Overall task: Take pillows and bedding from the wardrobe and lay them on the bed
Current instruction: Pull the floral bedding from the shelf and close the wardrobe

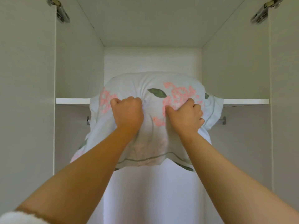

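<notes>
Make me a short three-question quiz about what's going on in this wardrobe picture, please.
1. True or false: both hands grip the floral pillow.
2. Where does the pillow sit? A) on the wardrobe floor B) partly on the shelf, its front hanging over the edge C) on a bed
3. Fill in: the pillowcase shows pink flowers and green ____.

Key
1. True: the left hand and right hand are each closed on bunched fabric.
2. B
3. leaves
</notes>
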The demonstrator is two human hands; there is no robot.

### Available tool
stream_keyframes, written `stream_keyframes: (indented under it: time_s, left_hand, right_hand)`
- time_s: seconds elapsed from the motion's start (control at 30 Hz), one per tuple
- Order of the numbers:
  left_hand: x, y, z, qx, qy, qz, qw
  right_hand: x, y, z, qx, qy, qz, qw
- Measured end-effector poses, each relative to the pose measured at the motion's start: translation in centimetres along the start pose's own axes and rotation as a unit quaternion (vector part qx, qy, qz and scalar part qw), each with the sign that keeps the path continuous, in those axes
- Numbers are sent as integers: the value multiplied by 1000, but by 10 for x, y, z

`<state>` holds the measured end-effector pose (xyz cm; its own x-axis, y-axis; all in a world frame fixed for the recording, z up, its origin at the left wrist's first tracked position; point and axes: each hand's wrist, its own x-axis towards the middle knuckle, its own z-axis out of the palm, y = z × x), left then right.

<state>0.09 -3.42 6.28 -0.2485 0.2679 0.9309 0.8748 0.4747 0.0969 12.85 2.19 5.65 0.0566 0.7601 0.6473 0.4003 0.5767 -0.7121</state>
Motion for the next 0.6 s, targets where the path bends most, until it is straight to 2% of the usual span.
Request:
stream_keyframes:
  time_s: [0.13,0.23,0.3,0.37,0.43,0.5,0.6]
  left_hand:
    - [-18,-11,0,-80,39,53,995]
    - [-39,-21,-2,-102,39,101,989]
    - [-48,-23,-1,-101,6,112,988]
    - [-49,-24,0,-137,-22,75,987]
    - [-41,-24,-2,-165,11,21,986]
    - [-21,-20,-4,-170,3,-48,984]
    - [22,-11,-11,-238,-23,-160,958]
  right_hand:
    - [17,-13,3,1,45,-45,998]
    - [23,-25,8,-25,26,-83,996]
    - [24,-31,15,-49,7,-112,993]
    - [25,-35,21,-59,2,-125,990]
    - [25,-34,28,-68,13,-130,989]
    - [23,-27,33,-68,38,-132,988]
    - [16,-11,39,-69,79,-141,984]
